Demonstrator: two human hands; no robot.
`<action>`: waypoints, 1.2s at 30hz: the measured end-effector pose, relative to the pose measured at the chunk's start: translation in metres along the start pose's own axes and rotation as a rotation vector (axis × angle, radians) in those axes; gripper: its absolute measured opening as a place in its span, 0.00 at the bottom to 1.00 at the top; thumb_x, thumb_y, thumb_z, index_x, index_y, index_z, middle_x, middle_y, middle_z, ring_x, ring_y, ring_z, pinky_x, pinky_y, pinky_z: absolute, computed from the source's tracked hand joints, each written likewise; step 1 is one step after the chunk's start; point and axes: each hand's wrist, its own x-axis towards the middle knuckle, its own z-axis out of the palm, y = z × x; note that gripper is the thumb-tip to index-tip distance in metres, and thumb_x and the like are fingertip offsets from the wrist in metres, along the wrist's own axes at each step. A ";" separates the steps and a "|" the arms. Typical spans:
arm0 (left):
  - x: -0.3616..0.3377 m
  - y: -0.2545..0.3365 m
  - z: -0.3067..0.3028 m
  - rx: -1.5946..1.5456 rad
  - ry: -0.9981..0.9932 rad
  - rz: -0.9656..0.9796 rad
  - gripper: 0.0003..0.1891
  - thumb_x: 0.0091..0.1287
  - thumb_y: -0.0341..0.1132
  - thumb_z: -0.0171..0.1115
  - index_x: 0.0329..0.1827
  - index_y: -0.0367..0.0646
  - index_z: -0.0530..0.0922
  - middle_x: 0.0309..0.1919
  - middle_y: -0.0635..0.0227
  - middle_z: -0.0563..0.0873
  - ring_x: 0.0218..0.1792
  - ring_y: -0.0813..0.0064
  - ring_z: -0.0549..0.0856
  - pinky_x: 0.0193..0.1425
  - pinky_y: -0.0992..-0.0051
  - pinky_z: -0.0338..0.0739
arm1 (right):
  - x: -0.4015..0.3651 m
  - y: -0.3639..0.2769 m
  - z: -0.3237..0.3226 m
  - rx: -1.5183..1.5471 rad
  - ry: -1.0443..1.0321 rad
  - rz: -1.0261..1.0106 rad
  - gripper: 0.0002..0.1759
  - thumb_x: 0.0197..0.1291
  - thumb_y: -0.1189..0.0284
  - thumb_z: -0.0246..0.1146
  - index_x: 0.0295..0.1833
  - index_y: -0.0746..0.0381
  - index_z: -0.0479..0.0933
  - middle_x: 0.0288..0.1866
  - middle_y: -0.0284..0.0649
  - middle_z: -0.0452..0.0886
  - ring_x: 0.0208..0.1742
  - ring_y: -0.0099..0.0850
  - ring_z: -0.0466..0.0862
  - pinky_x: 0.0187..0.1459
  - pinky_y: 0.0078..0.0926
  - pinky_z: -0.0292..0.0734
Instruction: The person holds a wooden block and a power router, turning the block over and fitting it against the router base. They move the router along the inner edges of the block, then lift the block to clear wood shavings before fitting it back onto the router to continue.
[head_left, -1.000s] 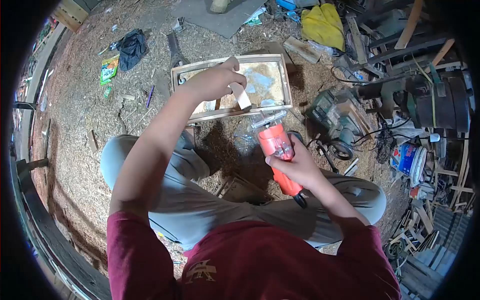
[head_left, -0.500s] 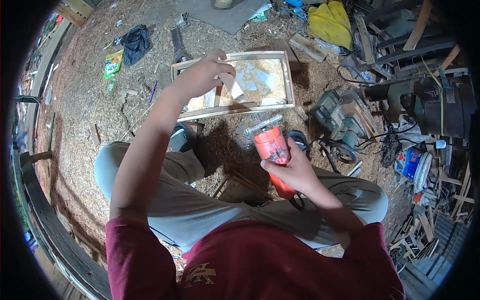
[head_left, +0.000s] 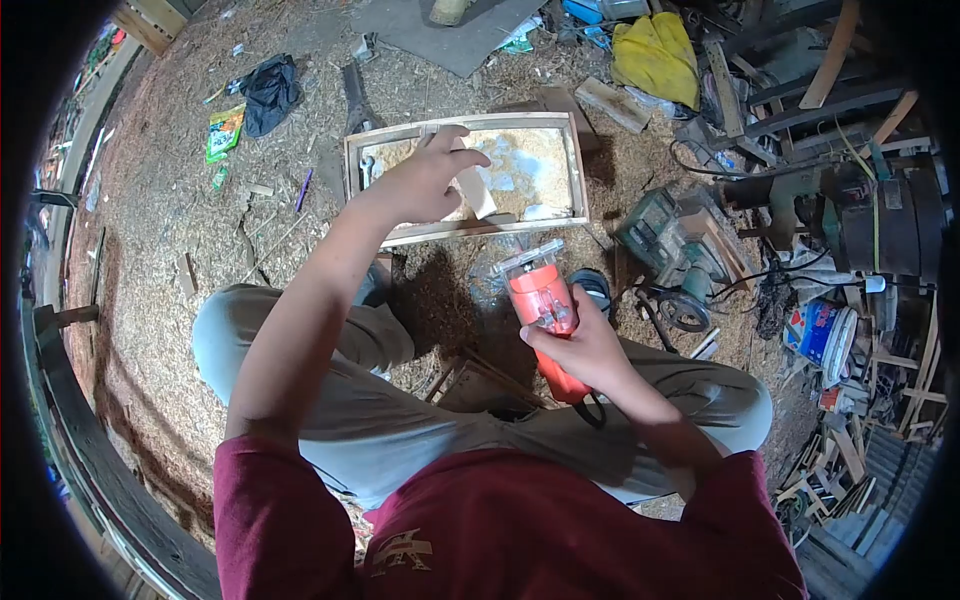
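Note:
My left hand (head_left: 425, 182) is over a shallow wooden box (head_left: 582, 185), fingers spread and holding nothing. Just right of its fingertips, a short pale wood block (head_left: 478, 194) lies tilted in the box, among sawdust and offcuts. A wrench-like metal tool (head_left: 367, 168) rests at the box's left end. My right hand (head_left: 590, 350) grips an orange-red power tool (head_left: 562, 378) that looks like a jigsaw. Its flat metal base plate (head_left: 528, 257) points away from me toward the box, and a dark cord loop hangs at its near end. The blade cannot be made out.
Sawdust covers the ground. At the right stand a green machine (head_left: 650, 225), a handwheel (head_left: 685, 309) and a blue-and-white bucket (head_left: 822, 335). A yellow cloth (head_left: 655, 60), a black bag (head_left: 270, 95) and a purple pen-like stick (head_left: 304, 188) lie farther off.
My left hand has let go of the wood block, which now lies in the box, and its fingers have opened. My right hand keeps the power tool in nearly the same place.

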 end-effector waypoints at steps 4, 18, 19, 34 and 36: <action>0.013 -0.014 0.017 -0.168 0.172 0.023 0.19 0.71 0.34 0.66 0.64 0.41 0.82 0.68 0.49 0.78 0.68 0.46 0.79 0.74 0.57 0.74 | 0.005 0.001 0.005 0.090 0.017 -0.025 0.32 0.59 0.61 0.81 0.60 0.64 0.74 0.47 0.37 0.85 0.48 0.24 0.84 0.56 0.28 0.79; 0.042 -0.014 0.068 -0.734 0.689 -0.356 0.12 0.80 0.36 0.62 0.51 0.33 0.83 0.42 0.56 0.90 0.42 0.70 0.89 0.52 0.70 0.84 | 0.030 -0.007 0.002 0.073 -0.067 -0.079 0.33 0.62 0.62 0.79 0.65 0.64 0.73 0.51 0.38 0.84 0.51 0.24 0.84 0.57 0.28 0.79; 0.042 -0.012 0.068 -0.740 0.689 -0.362 0.12 0.81 0.36 0.61 0.50 0.33 0.83 0.41 0.57 0.90 0.42 0.71 0.89 0.52 0.71 0.84 | 0.031 -0.005 0.002 0.079 -0.063 -0.085 0.33 0.62 0.62 0.79 0.65 0.64 0.73 0.50 0.38 0.84 0.50 0.24 0.84 0.57 0.28 0.79; 0.048 -0.001 0.062 -0.629 0.570 -0.404 0.20 0.87 0.41 0.51 0.43 0.33 0.83 0.32 0.64 0.86 0.37 0.75 0.83 0.49 0.71 0.79 | 0.046 0.003 0.001 0.233 -0.093 0.023 0.31 0.62 0.66 0.79 0.65 0.63 0.73 0.53 0.35 0.82 0.53 0.22 0.81 0.60 0.28 0.77; 0.050 -0.001 0.062 -0.622 0.583 -0.385 0.20 0.87 0.40 0.51 0.43 0.33 0.83 0.32 0.63 0.86 0.37 0.74 0.83 0.48 0.70 0.79 | 0.047 0.000 0.000 0.219 -0.098 0.023 0.31 0.62 0.66 0.79 0.65 0.63 0.73 0.53 0.35 0.82 0.53 0.22 0.81 0.60 0.28 0.77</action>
